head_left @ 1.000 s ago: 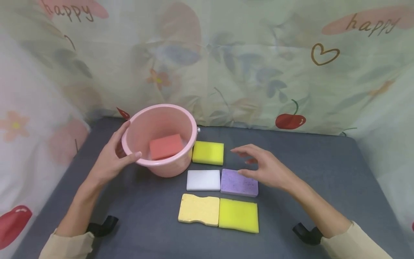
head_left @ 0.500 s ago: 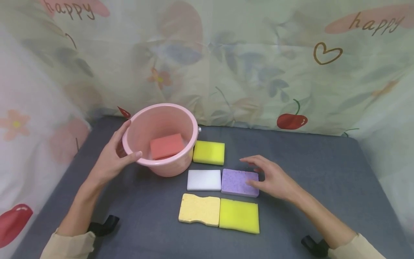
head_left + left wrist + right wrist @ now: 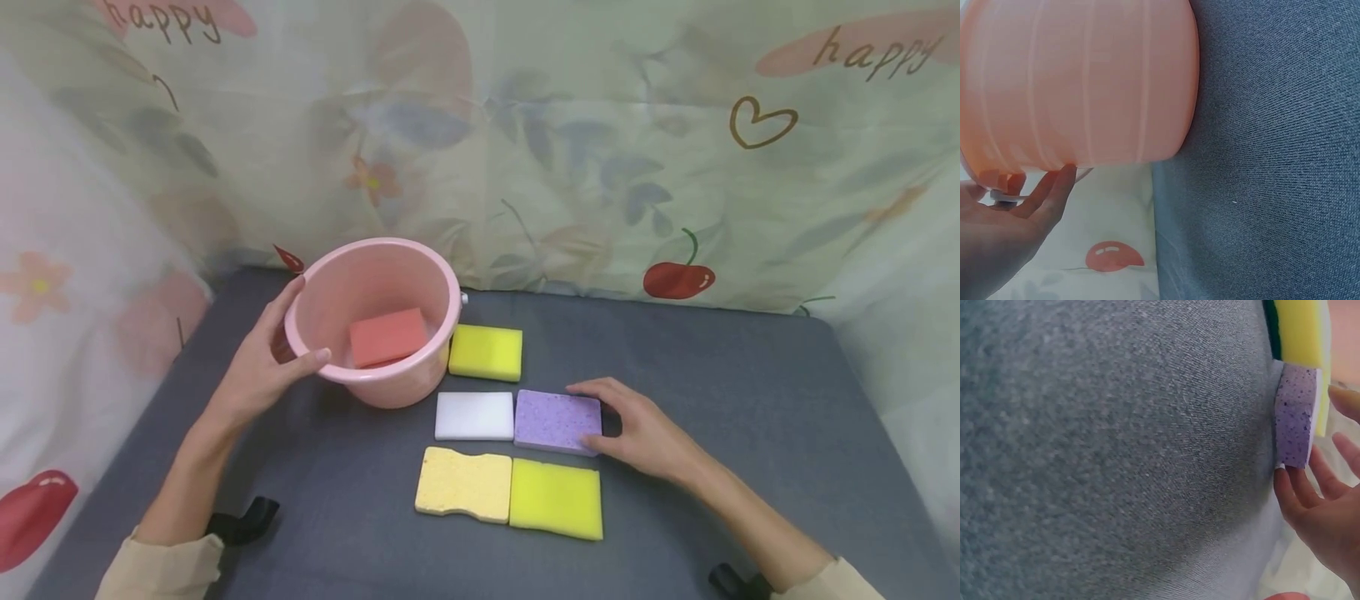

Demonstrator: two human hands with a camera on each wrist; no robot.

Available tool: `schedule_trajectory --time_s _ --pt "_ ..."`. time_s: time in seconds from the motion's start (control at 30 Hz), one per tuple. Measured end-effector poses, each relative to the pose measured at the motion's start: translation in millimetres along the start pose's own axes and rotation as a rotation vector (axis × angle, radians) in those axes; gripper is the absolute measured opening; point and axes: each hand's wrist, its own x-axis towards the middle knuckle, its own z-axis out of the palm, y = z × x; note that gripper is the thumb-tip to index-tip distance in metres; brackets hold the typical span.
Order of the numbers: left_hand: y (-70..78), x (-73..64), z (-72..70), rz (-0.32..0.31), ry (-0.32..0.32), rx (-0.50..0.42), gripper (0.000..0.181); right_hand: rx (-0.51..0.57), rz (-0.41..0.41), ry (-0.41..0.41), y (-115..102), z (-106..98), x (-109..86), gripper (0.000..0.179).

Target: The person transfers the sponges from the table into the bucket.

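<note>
In the head view, my left hand (image 3: 258,367) holds the rim of a pink bucket (image 3: 393,387), thumb over the near edge and fingers along its outer left side. Inside the bucket lies a red sponge (image 3: 387,337), with part of something red under it. My right hand (image 3: 648,429) is at the right end of a purple sponge (image 3: 557,419). In the right wrist view, fingertips touch the far end of this sponge, while the thumb hovers just above its top. Left of it lies a white sponge (image 3: 474,416).
One yellow sponge (image 3: 486,353) lies beside the bucket. Nearer, a cream sponge with notched sides (image 3: 462,484) abuts another yellow sponge (image 3: 556,498). Dark grey cloth (image 3: 337,533) covers the table; a patterned curtain (image 3: 570,167) encloses the back and sides.
My right hand has moved right and down toward the near side, from over the purple sponge to its right end. The left hand stays on the bucket rim.
</note>
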Motion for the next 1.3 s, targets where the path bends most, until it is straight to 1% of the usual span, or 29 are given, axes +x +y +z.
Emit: schedule_trajectory --time_s 0.23,0.33,0.6,0.7,0.87,1.07,1.13,1.3 --pt "-0.6 1.2 1.1 0.008 -0.002 -0.007 0.097 -0.025 0.017 -0.008 2 6 -0.9 0.071" --pt "0.0 1.4 0.9 0.006 0.002 -0.01 0.097 -0.053 0.007 -0.014 2 9 -0.1 0.072" --pt "-0.3 0.0 0.9 0.012 0.008 -0.013 0.096 -0.085 0.027 -0.018 0 15 3.4 0.076" --pt "-0.4 0.0 1.1 0.015 0.008 -0.018 0.096 -0.122 0.022 -0.017 0 18 5.4 0.08" --pt "-1.6 0.2 1.3 0.014 0.01 -0.016 0.096 -0.165 0.033 -0.024 0 19 8.3 0.077" --pt "-2.5 0.1 1.4 0.023 0.016 -0.017 0.095 -0.188 0.004 -0.028 -3 12 9.2 0.072" --pt "-2.6 0.0 1.5 0.026 0.016 -0.016 0.095 -0.189 -0.006 -0.019 -5 7 9.2 0.073" --pt "-2.9 0.7 1.5 0.03 0.018 -0.012 0.095 -0.186 0.005 0.001 -13 -10 10.6 0.076"
